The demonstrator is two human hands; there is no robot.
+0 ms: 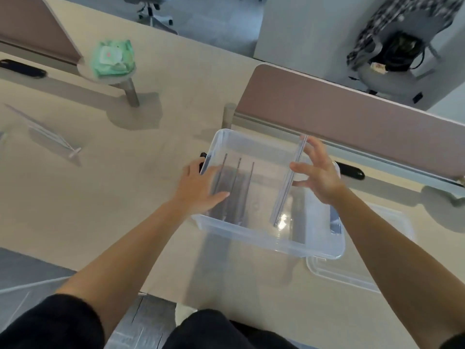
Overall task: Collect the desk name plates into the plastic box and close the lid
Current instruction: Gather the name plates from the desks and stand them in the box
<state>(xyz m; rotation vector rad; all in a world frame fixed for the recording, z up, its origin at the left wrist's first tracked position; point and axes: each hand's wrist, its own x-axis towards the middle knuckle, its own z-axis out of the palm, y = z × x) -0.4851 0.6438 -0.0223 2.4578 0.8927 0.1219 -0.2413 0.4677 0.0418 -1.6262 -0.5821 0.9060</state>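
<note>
A clear plastic box (pixel 266 238) stands open on the beige desk in front of me. Three clear name plates (pixel 237 187) stand on edge inside its left half. My right hand (pixel 318 176) holds another clear name plate (pixel 289 182) upright over the right half of the box, its lower end down inside. My left hand (pixel 201 187) rests on the box's left wall, fingers curled over the rim. The clear lid (pixel 362 270) lies flat on the desk to the right, partly under the box. One more name plate (pixel 42 131) stands on the desk at far left.
A green packet (pixel 113 57) sits on a small round stand (pixel 130 93) at the back left. A mauve divider panel (pixel 352 117) runs behind the box. A black object (pixel 351 172) lies beside the box's right side. An office chair (pixel 395 51) stands beyond the desk.
</note>
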